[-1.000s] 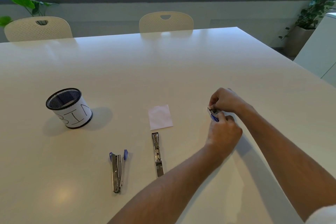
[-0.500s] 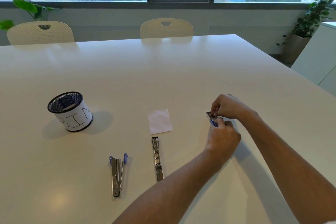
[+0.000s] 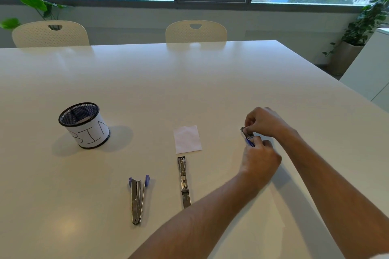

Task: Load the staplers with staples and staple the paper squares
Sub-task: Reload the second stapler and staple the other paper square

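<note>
Chrome-and-blue small metal stapler [image 3: 247,136] held just above the pale glossy bench [image 3: 147,82], right of centre, pinched between both hands. Left hand [image 3: 260,160] closed around the blue rear end from below; right hand [image 3: 263,122] curled over the chromed front, fingertips [image 3: 250,130] pressed at the top of the magazine. Whether a strip of staples sits between those fingertips: too small to tell. Likely loading under way on this one, judging by the grip.

Stiff, light, compact, by the look of it; polished steel apt to slip, so best taken by the plastic-capped tail and along the flat sides, clear of the sprung channel. Staple strips, if present, brittle and prone to snapping under a careless pinch.

Flat on the bench nearer the wearer: a second chrome stapler with blue plastic tips [image 3: 137,200], splayed open in a narrow V, untouched. Beside it to the right, a slim bare-metal stapler magazine strip [image 3: 183,181], lying lengthwise, apart from any hand. Just beyond its far end, a pale pink paper square [image 3: 187,139], thin, limp, easily creased or blown, best lifted by an edge. Well to the left, a black mesh cup wrapped in white paper lettered "BIN" [image 3: 84,125], upright.
</note>
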